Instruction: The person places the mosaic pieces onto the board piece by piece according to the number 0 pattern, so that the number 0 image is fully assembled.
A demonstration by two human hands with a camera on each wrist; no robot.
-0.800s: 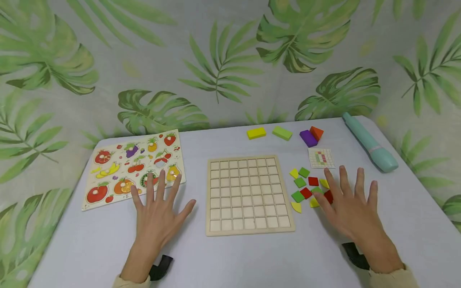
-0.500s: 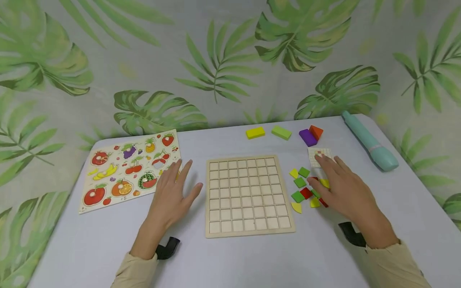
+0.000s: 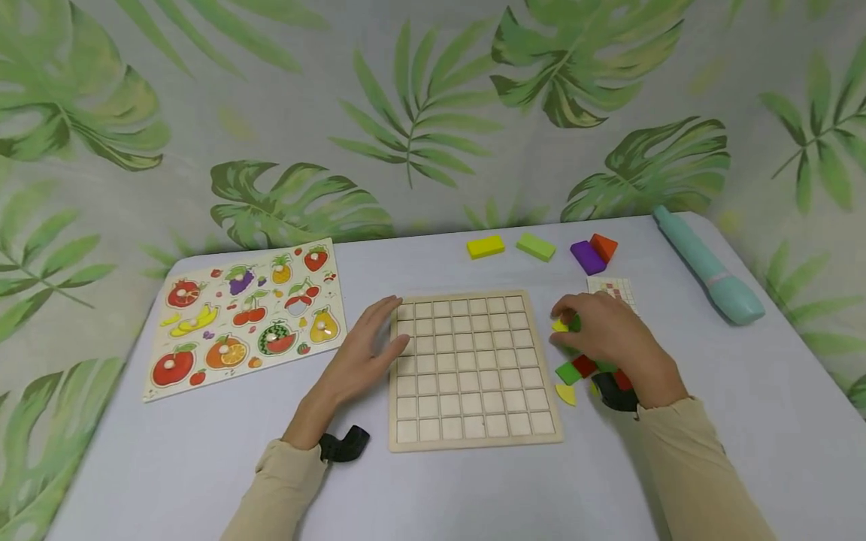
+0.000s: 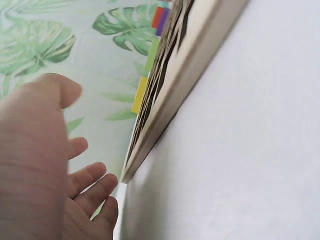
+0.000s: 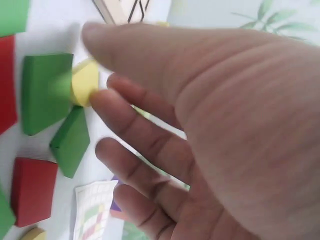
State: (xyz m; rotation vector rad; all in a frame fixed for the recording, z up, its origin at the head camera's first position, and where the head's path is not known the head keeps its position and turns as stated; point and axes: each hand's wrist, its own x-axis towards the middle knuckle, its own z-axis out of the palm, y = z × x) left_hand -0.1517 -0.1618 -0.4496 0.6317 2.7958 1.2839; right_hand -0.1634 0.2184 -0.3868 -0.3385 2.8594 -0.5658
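Observation:
The wooden grid board [image 3: 467, 364] lies mid-table, its square cells bare. At its left edge is my left hand [image 3: 358, 359], fingers extended, thumb apart; contact with the rim cannot be told. My right hand [image 3: 605, 330] reaches over the small coloured tiles, fingers bent loosely. In the right wrist view, a yellow rounded tile [image 5: 85, 82] lies between the thumb and fingertips, which stay apart. Around it are green tiles [image 5: 47, 92] and red tiles [image 5: 34, 190]. The hand partly covers the pile in the head view.
A fruit puzzle board [image 3: 246, 319] lies at the left. Along the back are a yellow block [image 3: 485, 246], a light green block [image 3: 536, 246], a purple block [image 3: 588, 258] and an orange wedge [image 3: 604, 246]. A printed grid card [image 3: 621, 287] and a teal tapered object [image 3: 707, 267] are right.
My left hand has moved right to the board's left edge. My right hand has moved left over the tiles, its spread fingers now bent near a yellow one.

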